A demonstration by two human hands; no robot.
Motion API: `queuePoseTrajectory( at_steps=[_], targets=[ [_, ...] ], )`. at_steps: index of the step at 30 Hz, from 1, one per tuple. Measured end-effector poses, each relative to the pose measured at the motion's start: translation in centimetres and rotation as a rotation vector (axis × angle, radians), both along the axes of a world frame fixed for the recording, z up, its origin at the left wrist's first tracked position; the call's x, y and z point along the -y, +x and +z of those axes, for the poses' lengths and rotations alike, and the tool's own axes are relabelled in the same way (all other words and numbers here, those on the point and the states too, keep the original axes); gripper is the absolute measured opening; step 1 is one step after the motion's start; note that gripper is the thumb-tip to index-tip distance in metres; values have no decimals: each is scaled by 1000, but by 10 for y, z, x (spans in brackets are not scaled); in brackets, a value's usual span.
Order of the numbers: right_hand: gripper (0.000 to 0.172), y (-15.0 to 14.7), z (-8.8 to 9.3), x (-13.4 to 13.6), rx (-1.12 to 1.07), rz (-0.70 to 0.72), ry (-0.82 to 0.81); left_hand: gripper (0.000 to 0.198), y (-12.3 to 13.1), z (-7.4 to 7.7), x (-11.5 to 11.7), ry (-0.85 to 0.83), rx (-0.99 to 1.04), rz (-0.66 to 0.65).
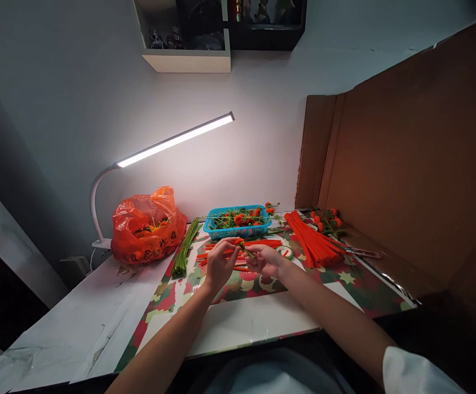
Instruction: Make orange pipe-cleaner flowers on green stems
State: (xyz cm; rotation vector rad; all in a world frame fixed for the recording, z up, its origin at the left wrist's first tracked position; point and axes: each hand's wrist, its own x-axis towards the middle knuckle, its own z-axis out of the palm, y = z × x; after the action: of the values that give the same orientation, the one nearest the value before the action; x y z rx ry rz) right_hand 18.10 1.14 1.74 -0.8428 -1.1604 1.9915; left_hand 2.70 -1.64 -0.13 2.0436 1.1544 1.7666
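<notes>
Between my two hands is a small orange pipe-cleaner flower [239, 241] with a green stem. My left hand [220, 264] pinches it near the orange head. Just to the right, my right hand [263, 260] has its fingers closed on the green stem below the head. Under and behind the hands lie loose orange pipe cleaners [268, 243]. A roll of green tape [285, 252] rests beside my right hand. Beyond the hands stands a blue basket [238, 233] holding orange flowers and green stems.
A bundle of green pipe cleaners [185, 254] lies left, near an orange plastic bag [147, 230]. To the right are a thick orange pipe-cleaner bundle [314, 241], finished flowers [320, 221] and scissors [365, 253]. A lit lamp [176, 139] reaches overhead; cardboard [406, 164] walls the right side.
</notes>
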Motion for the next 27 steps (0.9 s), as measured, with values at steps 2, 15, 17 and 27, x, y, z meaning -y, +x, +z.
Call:
queuePoseTrajectory(
  at_steps=[2, 15, 17, 27],
  targets=[
    [17, -1, -1, 0, 24, -39, 83, 16, 2, 1, 1, -16, 33, -28],
    [17, 11, -10, -1, 603, -158, 1489, 28, -24, 7, -12, -1091, 473, -587],
    [17, 12, -9, -1, 607, -145, 1492, 24, -25, 6, -11, -1045, 464, -605],
    [14, 11, -11, -2, 594, -145, 1324, 31, -29, 3, -13, -883, 200, -558]
  ],
)
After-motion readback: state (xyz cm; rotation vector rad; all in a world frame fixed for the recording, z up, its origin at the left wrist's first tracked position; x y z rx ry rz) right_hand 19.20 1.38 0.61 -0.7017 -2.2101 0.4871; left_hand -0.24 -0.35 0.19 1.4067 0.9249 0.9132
